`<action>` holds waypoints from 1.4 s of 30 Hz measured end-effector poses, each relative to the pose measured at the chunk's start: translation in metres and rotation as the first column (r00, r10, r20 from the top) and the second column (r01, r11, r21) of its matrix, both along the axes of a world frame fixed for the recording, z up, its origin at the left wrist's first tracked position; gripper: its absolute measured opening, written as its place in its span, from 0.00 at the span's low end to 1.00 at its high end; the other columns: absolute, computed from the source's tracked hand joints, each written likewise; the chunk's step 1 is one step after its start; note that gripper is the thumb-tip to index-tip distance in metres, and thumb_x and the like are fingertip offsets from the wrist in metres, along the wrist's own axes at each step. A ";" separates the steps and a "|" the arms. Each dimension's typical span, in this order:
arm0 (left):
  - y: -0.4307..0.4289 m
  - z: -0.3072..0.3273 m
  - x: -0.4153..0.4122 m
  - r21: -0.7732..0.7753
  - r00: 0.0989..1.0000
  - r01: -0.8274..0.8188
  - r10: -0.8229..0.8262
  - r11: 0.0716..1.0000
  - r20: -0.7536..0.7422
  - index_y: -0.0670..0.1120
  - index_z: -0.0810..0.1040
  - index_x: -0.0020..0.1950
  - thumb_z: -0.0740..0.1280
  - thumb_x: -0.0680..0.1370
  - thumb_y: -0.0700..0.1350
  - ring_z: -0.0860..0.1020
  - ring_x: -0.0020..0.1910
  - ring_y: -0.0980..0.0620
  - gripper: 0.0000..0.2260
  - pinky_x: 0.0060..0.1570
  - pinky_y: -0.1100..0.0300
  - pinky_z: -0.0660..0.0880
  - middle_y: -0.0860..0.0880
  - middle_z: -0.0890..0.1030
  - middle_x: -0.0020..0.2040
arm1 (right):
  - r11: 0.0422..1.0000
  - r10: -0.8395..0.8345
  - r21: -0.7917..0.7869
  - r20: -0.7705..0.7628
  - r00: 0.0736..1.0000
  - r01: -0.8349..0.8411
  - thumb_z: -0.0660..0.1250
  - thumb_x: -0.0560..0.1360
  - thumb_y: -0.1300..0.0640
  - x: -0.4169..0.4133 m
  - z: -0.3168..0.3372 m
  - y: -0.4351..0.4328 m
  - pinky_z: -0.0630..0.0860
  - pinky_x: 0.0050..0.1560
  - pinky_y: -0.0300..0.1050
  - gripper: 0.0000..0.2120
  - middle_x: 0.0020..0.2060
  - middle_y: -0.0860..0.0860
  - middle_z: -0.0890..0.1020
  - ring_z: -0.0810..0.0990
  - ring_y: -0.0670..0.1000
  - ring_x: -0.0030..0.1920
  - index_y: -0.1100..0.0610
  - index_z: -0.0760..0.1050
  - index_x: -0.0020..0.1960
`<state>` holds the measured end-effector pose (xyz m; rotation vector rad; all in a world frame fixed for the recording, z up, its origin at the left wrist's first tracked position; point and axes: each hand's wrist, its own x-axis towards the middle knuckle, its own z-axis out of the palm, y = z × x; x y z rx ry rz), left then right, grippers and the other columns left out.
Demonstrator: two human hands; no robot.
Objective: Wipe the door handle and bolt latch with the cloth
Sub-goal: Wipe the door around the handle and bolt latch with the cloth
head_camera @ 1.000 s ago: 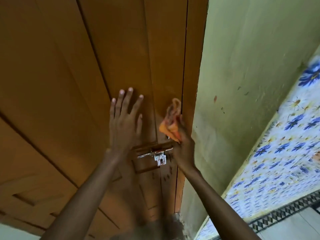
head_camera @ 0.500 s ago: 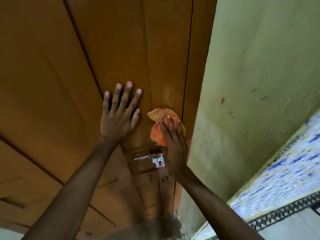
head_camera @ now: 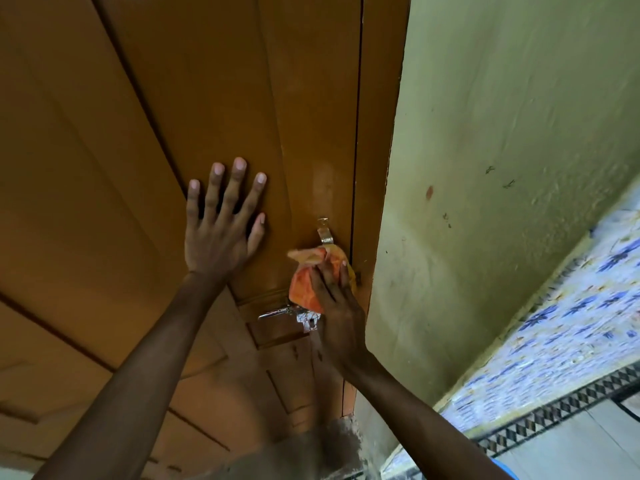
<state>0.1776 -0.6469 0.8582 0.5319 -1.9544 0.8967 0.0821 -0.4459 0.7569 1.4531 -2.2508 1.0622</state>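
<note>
My right hand presses a bunched orange cloth against the brown wooden door, close to its right edge. Above the cloth the top of a metal door handle sticks out; its lower part is hidden under the cloth. Just below the cloth lies the silver bolt latch, running sideways, its right end behind my hand. My left hand rests flat on the door, fingers spread, to the left of the handle and holding nothing.
The door frame and a pale green wall stand right of the door. A blue-flowered tiled band with a dark patterned border runs along the lower right.
My right hand has slid the cloth down the door, and the top of the handle now shows above it. My left hand stays flat on the door. The camera has shifted slightly.
</note>
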 end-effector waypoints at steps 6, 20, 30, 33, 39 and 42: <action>0.000 0.000 0.000 -0.006 1.000 0.003 -0.003 1.000 -0.009 0.50 0.59 0.82 0.60 0.83 0.57 0.45 0.81 0.46 0.28 0.77 0.42 0.50 0.44 0.57 0.80 | 0.995 -0.102 -0.015 -0.036 0.994 0.102 0.75 0.62 0.63 -0.009 0.060 -0.014 0.77 0.55 0.55 0.37 0.71 0.54 0.71 0.73 0.64 0.63 0.54 0.69 0.70; 0.001 0.002 -0.001 -0.015 1.000 -0.014 0.014 1.000 -0.020 0.50 0.59 0.82 0.60 0.83 0.57 0.45 0.81 0.46 0.28 0.77 0.43 0.49 0.44 0.57 0.80 | 0.999 -0.017 0.035 -0.120 0.993 0.022 0.76 0.62 0.65 -0.020 0.063 -0.005 0.76 0.57 0.59 0.37 0.71 0.48 0.71 0.70 0.63 0.65 0.50 0.72 0.69; 0.000 0.001 -0.001 -0.014 1.000 0.001 -0.002 1.000 -0.018 0.51 0.59 0.82 0.60 0.83 0.57 0.46 0.81 0.46 0.29 0.76 0.42 0.54 0.44 0.57 0.80 | 0.896 0.141 -0.418 0.587 0.797 0.149 0.61 0.76 0.63 0.005 0.043 0.014 0.77 0.59 0.37 0.20 0.59 0.43 0.80 0.79 0.42 0.58 0.50 0.73 0.67; -0.001 -0.001 -0.002 -0.017 1.000 0.000 0.000 1.000 -0.021 0.51 0.58 0.82 0.60 0.83 0.57 0.46 0.81 0.46 0.29 0.76 0.42 0.53 0.44 0.57 0.80 | 0.852 0.296 -0.306 0.951 0.092 0.425 0.61 0.80 0.57 0.001 0.060 0.031 0.83 0.43 0.46 0.11 0.43 0.49 0.85 0.84 0.47 0.41 0.57 0.80 0.57; -0.002 0.000 -0.002 -0.031 1.000 -0.009 0.009 0.999 -0.029 0.51 0.60 0.81 0.60 0.83 0.58 0.46 0.81 0.46 0.29 0.76 0.42 0.53 0.44 0.58 0.79 | 0.897 0.408 -0.172 0.677 -0.613 0.407 0.56 0.81 0.61 -0.008 0.054 0.022 0.69 0.63 0.64 0.19 0.66 0.66 0.73 0.73 0.67 0.65 0.63 0.66 0.71; -0.003 -0.001 -0.002 -0.033 0.999 -0.016 0.015 0.999 -0.029 0.50 0.60 0.81 0.60 0.83 0.58 0.46 0.81 0.46 0.28 0.76 0.42 0.53 0.44 0.58 0.79 | 0.920 0.354 -0.144 0.704 -0.616 0.364 0.56 0.81 0.63 -0.013 0.057 0.011 0.64 0.67 0.64 0.18 0.69 0.66 0.71 0.69 0.66 0.69 0.63 0.66 0.71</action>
